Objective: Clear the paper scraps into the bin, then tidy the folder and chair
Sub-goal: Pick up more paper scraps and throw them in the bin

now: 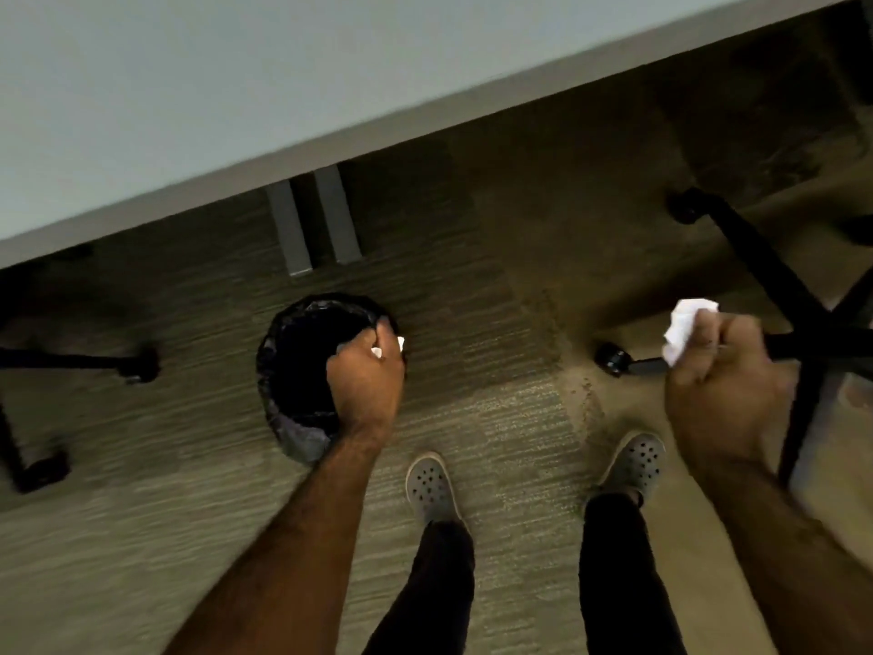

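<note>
My left hand (366, 371) is curled over the black-lined bin (302, 371), fingers closed round a small white paper scrap (400, 345) right at the rim. My right hand (723, 385) is fisted on a crumpled paper wad (824, 330), well off to the side, above the chair base (803, 319).

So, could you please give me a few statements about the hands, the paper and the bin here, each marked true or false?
1. The left hand is above the bin. True.
2. The right hand is empty. False: it grips crumpled white paper.
3. The bin has a black liner. True.
4. The bin stands on the desk. False: it stands on the carpet, in front of the desk's edge.
5. A chair base with castors is near the right hand. True.
</note>
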